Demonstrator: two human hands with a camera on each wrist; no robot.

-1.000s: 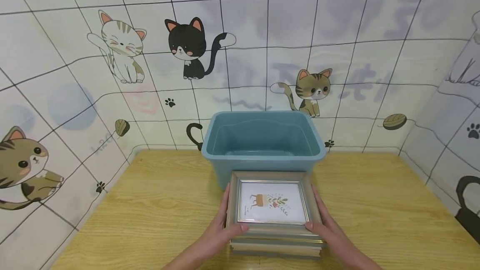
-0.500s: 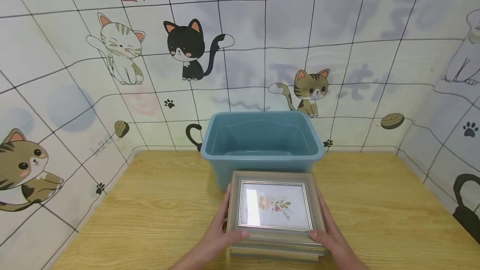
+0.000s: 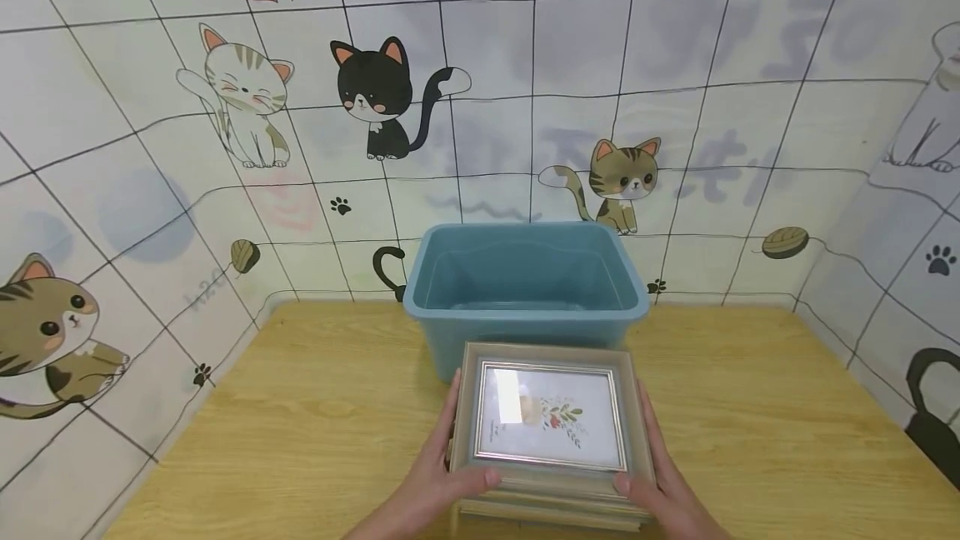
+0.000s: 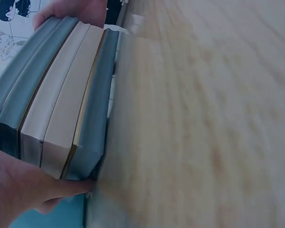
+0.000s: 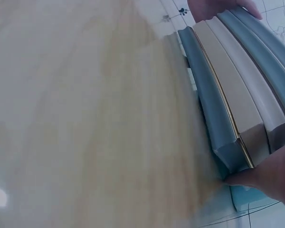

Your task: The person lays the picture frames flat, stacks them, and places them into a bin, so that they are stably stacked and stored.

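Note:
A stack of several picture frames point(image 3: 551, 415) lies flat in front of the blue bin, beige-grey on top with a flower print under glass. My left hand point(image 3: 431, 473) holds its left side, thumb over the near edge of the top frame. On the right side my right hand point(image 3: 666, 477) grips it likewise, thumb on the near right corner. Seen from the left wrist, the frame edges point(image 4: 61, 95) run side by side in blue-grey, white and beige, with left fingertips point(image 4: 80, 186) at the outermost frame by the tabletop. The right wrist view shows the same edges point(image 5: 237, 80).
The blue plastic bin point(image 3: 442, 336) stands right behind the stack, near the back wall; its visible inside holds nothing. The wooden table point(image 3: 322, 423) extends to both sides. A wall covering with cartoon cats point(image 3: 375, 90) encloses the back and sides.
The top frame's near edge has come toward me and hides more of the frames below. Both hands moved slightly with it. A bright reflection has appeared on the glass.

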